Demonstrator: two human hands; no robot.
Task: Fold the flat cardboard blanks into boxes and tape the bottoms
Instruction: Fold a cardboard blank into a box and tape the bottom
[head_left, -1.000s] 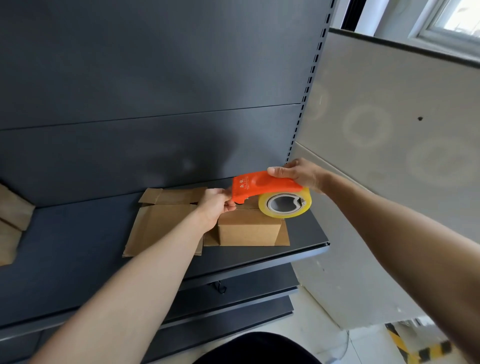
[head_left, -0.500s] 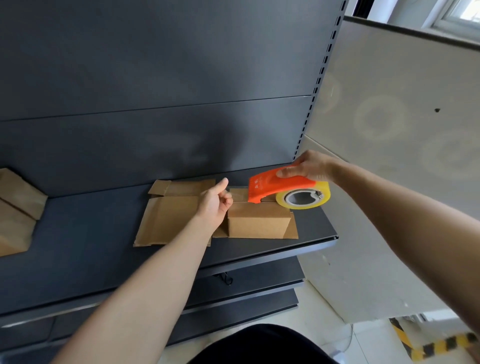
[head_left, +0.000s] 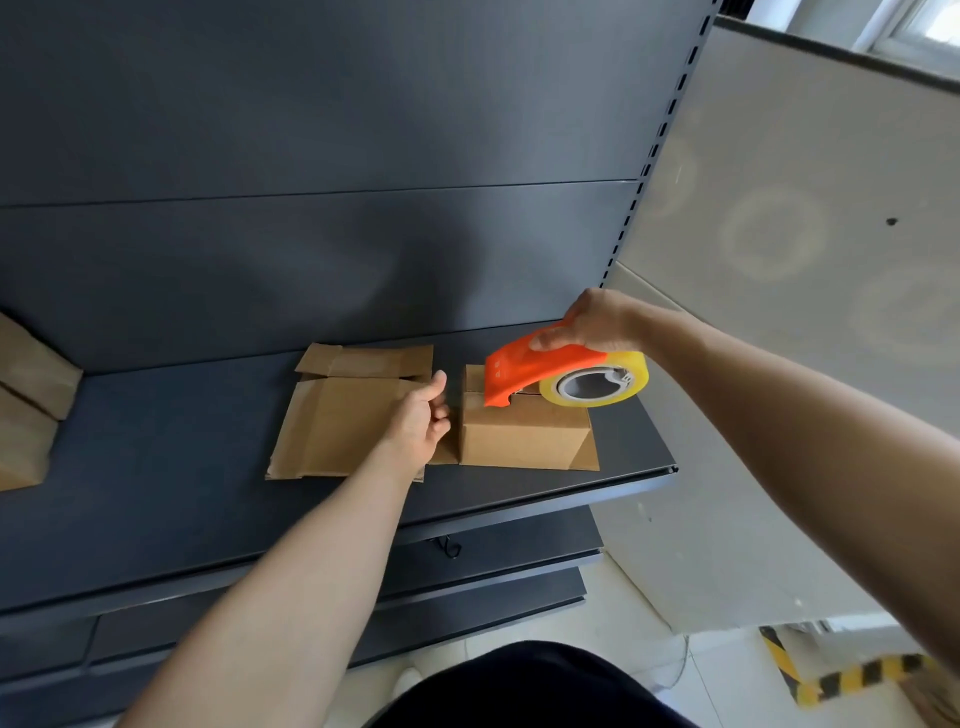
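The box (head_left: 524, 436) sits right of centre on the shelf (head_left: 156, 467), with its lower flaps splayed flat. The orange dispenser (head_left: 524, 371) has its front edge down on the box's top. The right hand (head_left: 592, 322) curls over the dispenser from above and grips it. The tape (head_left: 595, 384) roll overhangs the box's right side. The left hand (head_left: 418, 421) is just left of the box, thumb up and fingers loosely curled, holding nothing. We cannot tell whether it touches the cardboard. A flat blank (head_left: 337, 426) lies under and left of that hand.

Our chief worry is that the box looks unbraced. If we draw the dispenser across with nothing steadying it, we judge the light box would slide or tip. The strip would then land crooked or off the seam. The dispenser hides where the top flaps meet, so we cannot confirm they are flush; tape laid over a gap would hold poorly. The box also stands near the shelf's front edge, and a hard tug toward the bottom of the frame could drag it off.
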